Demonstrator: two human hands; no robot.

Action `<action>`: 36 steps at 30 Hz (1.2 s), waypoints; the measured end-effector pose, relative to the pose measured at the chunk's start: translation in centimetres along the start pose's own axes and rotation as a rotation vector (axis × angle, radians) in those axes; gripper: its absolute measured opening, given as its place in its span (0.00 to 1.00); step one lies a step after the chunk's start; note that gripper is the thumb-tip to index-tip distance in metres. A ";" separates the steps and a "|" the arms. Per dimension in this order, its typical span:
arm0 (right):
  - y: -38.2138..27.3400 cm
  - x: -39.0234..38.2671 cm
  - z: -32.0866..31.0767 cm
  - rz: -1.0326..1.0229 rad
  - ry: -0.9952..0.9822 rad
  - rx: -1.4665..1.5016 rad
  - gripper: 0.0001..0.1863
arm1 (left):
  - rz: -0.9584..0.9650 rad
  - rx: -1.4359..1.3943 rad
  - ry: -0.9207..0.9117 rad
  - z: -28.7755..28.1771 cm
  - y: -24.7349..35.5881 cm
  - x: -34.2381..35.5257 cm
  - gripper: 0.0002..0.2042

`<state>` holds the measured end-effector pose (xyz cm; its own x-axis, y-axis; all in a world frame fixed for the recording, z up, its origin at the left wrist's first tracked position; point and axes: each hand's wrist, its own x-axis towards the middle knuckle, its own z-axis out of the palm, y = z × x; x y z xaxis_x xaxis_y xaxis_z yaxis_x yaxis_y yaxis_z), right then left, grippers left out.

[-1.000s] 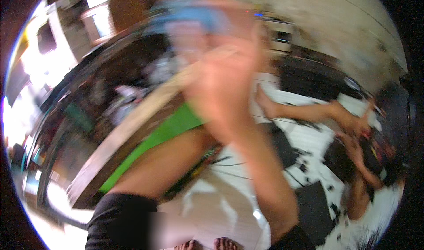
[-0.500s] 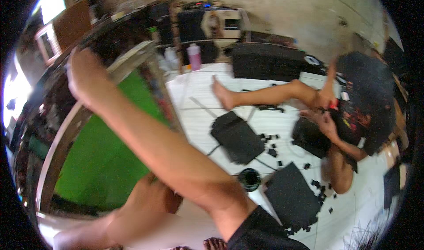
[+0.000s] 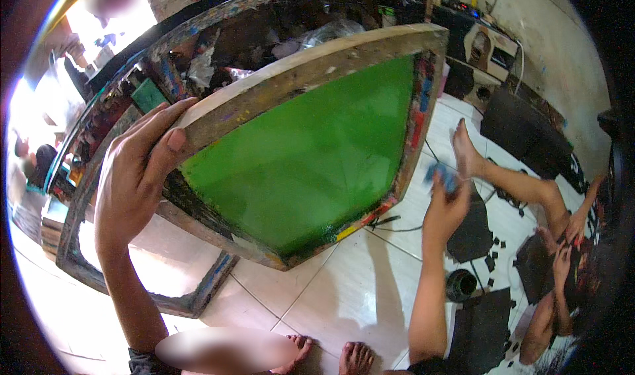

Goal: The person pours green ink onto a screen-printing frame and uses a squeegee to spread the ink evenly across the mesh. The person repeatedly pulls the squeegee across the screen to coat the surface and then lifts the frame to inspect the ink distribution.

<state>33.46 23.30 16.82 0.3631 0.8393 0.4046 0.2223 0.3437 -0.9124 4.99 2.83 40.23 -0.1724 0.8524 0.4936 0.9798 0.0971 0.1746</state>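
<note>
My left hand point(image 3: 130, 176) is closed around the near-left corner of a wooden screen-printing frame point(image 3: 304, 54), thumb on the front face. The frame stands tilted on the white tiles, its stretched mesh point(image 3: 311, 156) coated green and its rails stained with paint. To the right of the frame, apart from it, my right hand point(image 3: 448, 209) is raised, with its fingers closed on a crumpled blue cloth point(image 3: 442, 176). That hand and the cloth are slightly blurred by motion.
Behind the held frame leans a second, paint-stained frame point(image 3: 215, 292). A cluttered round-edged table point(image 3: 159, 44) stands beyond. At right, a seated person point(image 3: 565, 236) works near black sheets point(image 3: 479, 322), small black pieces and a dark round container point(image 3: 460, 285). My feet point(image 3: 356, 358) are below.
My view has turned left, and the green frame now stands more upright. My right arm has drawn back from across the frame to its right side; my left hand now grips its corner.
</note>
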 end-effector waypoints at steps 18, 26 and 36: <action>16.9 -16.7 9.4 -0.386 -0.834 -0.578 0.16 | -0.105 -0.090 0.086 2.0 -2.6 1.8 0.26; 15.6 -30.7 11.5 -0.376 -0.975 -0.152 0.18 | -0.086 -0.114 0.082 1.8 -2.4 1.4 0.26; 19.3 -18.5 6.7 0.495 -0.773 -0.162 0.13 | -0.048 -0.079 0.094 1.1 -1.1 0.7 0.22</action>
<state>24.94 17.25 -8.74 -0.2397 0.9420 -0.2349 0.3477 -0.1426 -0.9267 3.90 3.88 39.42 -0.2309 0.7953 0.5605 0.9600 0.0925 0.2642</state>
